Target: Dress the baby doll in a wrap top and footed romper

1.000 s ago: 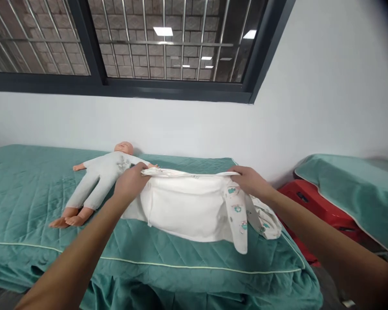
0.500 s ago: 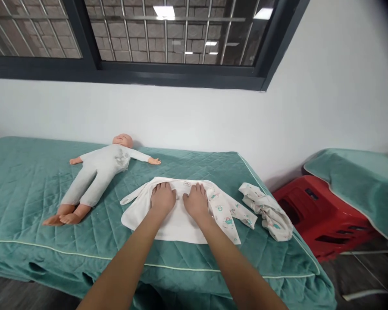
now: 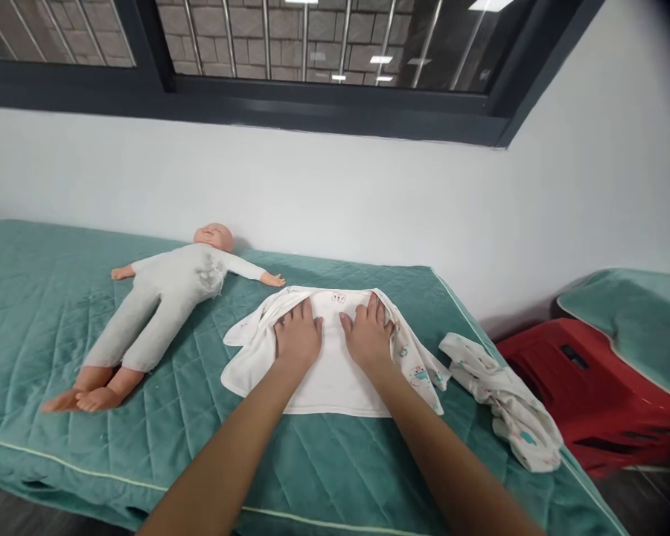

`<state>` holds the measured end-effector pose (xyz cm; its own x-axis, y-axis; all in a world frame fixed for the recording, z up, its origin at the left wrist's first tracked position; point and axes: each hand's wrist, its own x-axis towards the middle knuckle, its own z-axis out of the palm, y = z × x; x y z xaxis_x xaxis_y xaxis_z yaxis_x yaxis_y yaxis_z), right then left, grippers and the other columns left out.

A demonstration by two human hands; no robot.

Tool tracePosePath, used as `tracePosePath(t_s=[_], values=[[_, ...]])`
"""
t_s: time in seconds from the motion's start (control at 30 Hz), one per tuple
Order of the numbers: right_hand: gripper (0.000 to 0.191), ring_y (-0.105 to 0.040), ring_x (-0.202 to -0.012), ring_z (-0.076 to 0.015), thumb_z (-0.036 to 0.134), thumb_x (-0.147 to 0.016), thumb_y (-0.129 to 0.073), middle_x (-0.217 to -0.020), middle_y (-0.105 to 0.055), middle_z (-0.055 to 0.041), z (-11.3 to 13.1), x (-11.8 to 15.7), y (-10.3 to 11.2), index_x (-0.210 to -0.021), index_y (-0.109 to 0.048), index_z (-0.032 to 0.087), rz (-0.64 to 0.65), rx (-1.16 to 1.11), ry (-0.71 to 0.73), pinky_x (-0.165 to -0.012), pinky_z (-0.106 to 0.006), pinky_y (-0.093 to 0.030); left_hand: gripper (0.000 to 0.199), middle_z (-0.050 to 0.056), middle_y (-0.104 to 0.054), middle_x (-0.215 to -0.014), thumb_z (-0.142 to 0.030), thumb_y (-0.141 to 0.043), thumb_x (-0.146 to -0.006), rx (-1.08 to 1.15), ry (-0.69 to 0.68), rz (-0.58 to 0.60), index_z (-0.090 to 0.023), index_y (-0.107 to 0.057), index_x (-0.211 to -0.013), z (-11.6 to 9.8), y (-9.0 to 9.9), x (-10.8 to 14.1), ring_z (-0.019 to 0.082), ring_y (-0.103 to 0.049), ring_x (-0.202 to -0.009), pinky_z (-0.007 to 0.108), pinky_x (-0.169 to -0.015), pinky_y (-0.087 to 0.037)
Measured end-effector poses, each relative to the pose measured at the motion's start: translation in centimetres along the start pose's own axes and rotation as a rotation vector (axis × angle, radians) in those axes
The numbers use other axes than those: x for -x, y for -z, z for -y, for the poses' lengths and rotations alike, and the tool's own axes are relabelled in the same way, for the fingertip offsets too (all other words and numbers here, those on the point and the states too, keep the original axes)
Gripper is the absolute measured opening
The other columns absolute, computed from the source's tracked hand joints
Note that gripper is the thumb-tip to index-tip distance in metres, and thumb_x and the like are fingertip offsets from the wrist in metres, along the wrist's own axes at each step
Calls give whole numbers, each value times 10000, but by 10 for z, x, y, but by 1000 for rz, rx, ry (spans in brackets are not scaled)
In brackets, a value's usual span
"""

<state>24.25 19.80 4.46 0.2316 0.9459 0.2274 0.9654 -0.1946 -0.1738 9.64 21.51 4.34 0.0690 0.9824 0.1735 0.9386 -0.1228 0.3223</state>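
Note:
A small white baby top (image 3: 335, 372) with a printed pattern lies opened out on the green quilted cover (image 3: 190, 439), its label near the neck. Flat on its inside rests my left hand (image 3: 300, 335), fingers spread toward the left shoulder. My right hand (image 3: 368, 333) presses on the right side of the same fabric, fingers apart and partly under the front flap. To the left a doll (image 3: 173, 283) in a pale suit lies on its back, one hand close to the top's upper left edge.
A crumpled printed cloth (image 3: 508, 402) lies near the right edge of the bed. Beyond that edge stands a red plastic object (image 3: 581, 387) partly covered with green fabric. A white wall and a dark-framed window (image 3: 335, 112) rise behind.
Both hands have spread their fingers and moved slightly apart and up toward the shoulders of the top. The view has shifted, with the doll and top appearing larger.

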Motion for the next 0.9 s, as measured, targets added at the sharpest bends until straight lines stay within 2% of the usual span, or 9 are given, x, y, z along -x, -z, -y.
tracePosePath(t_s=[0.07, 0.13, 0.23, 0.33, 0.5, 0.6, 0.73, 0.9], values=[[529, -178, -1460, -379, 448, -993, -244, -1618, -133, -202, 0, -15, -4, -1261, -534, 96, 0, 31, 10, -1079, -628, -267, 595, 160, -400, -1523, -428, -298, -976, -3, -14, -3, -170, -304, -1513, -1, -4, -13, 353, -375, -1365, 572, -1064, -371], [469, -175, -1463, -369, 369, -987, -285, -1623, -118, -192, 1, -29, -9, -1291, -519, 99, 2, 64, 16, -1085, -615, -266, 602, 162, -385, -1532, -427, -289, -977, -11, -20, -8, -174, -288, -1523, -1, -7, -28, 361, -356, -1376, 592, -1067, -358], [509, -166, -1468, -357, 280, -965, -323, -1637, -52, -162, 4, -46, -15, -1436, -393, 99, 0, 86, 30, -1101, -594, -257, 611, 160, -361, -1545, -440, -264, -979, -22, -13, -13, -198, -252, -1541, 0, -13, -48, 371, -326, -1392, 623, -1073, -331], [586, -178, -1464, -361, 317, -973, -307, -1641, -24, -149, 4, -55, -22, -1514, -276, 93, 16, 65, 24, -1114, -568, -257, 618, 146, -338, -1561, -459, -224, -982, -16, -1, -16, -218, -224, -1551, 4, -19, -61, 357, -294, -1417, 613, -1095, -309], [662, -209, -1454, -351, 455, -981, -240, -1642, -37, -140, 0, -56, -28, -1530, -245, 85, 47, 32, 22, -1132, -546, -255, 650, 151, -305, -1579, -496, -196, -976, -28, -1, 44, -206, -204, -1557, 7, -23, -69, 349, -278, -1435, 588, -1119, -290], [659, -222, -1451, -339, 444, -978, -242, -1643, -22, -134, -1, -55, -28, -1530, -243, 85, 57, 31, 34, -1129, -543, -260, 659, 147, -267, -1597, -496, -197, -972, -38, 12, 98, -207, -172, -1563, 6, -22, -73, 347, -247, -1454, 575, -1132, -279], [627, -263, -1433, -342, 422, -974, -257, -1633, -108, -158, -2, -56, -28, -1498, -321, 83, 70, 23, 39, -1112, -535, -282, 652, 143, -282, -1592, -500, -177, -970, -50, -19, 154, -213, -206, -1556, 8, -23, -76, 340, -239, -1462, 566, -1147, -253], [591, -328, -1397, -337, 405, -973, -260, -1611, -193, -176, -3, -56, -29, -1449, -400, 83, 60, 24, 42, -1082, -508, -321, 666, 139, -309, -1581, -518, -163, -966, -69, 0, 152, -211, -198, -1556, 8, -26, -75, 339, -260, -1450, 560, -1143, -266]])
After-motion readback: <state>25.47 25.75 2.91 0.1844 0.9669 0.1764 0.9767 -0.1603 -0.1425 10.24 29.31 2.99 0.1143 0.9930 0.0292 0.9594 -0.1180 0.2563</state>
